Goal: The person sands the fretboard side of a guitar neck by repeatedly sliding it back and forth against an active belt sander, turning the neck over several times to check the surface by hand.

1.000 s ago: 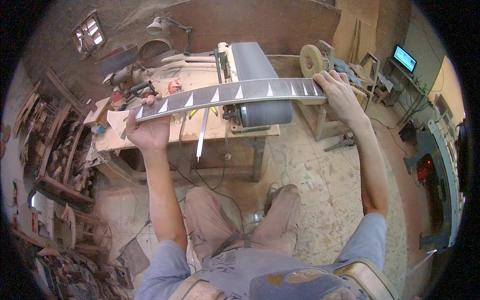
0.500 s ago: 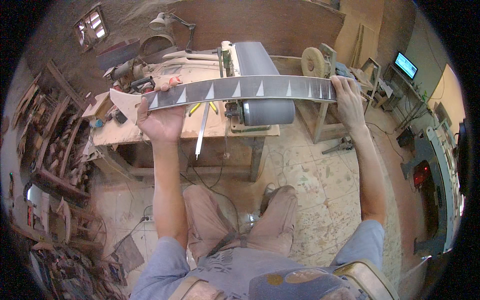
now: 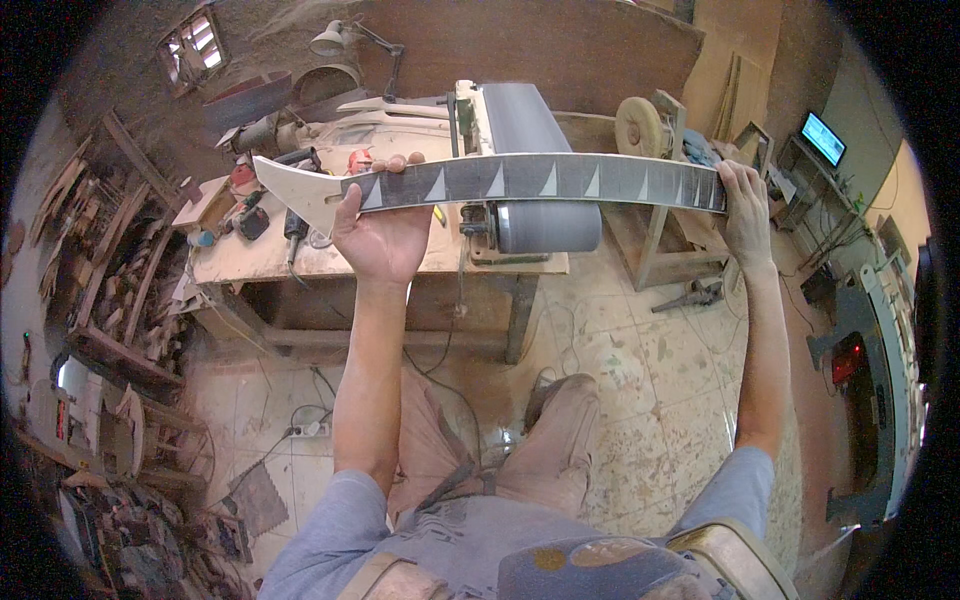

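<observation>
A guitar neck (image 3: 520, 182) with a dark fingerboard and pale fin-shaped inlays stretches level between my hands, fingerboard facing me. Its pale wooden headstock (image 3: 295, 190) points left. My left hand (image 3: 388, 238) is wrapped round the neck beside the headstock, thumb on the near side and fingertips over the far edge. At the opposite end, my right hand (image 3: 747, 215) grips with its fingers over the top. Behind the neck stands a belt sander with a grey belt (image 3: 525, 120) and a roller end (image 3: 548, 228). Whether the neck touches the belt cannot be made out.
The sander sits on a wooden workbench (image 3: 440, 262) strewn with power tools (image 3: 250, 222) and wood pieces. A buffing wheel (image 3: 637, 125) stands to its right. Wood-filled shelves (image 3: 120, 270) line the left, a lit monitor (image 3: 822, 138) the right. Cables (image 3: 440, 360) trail below the bench.
Both hands have carried the neck to the right, and the headstock shows more fully. The yellow-handled tool on the bench is now mostly hidden behind my left hand and the neck.
</observation>
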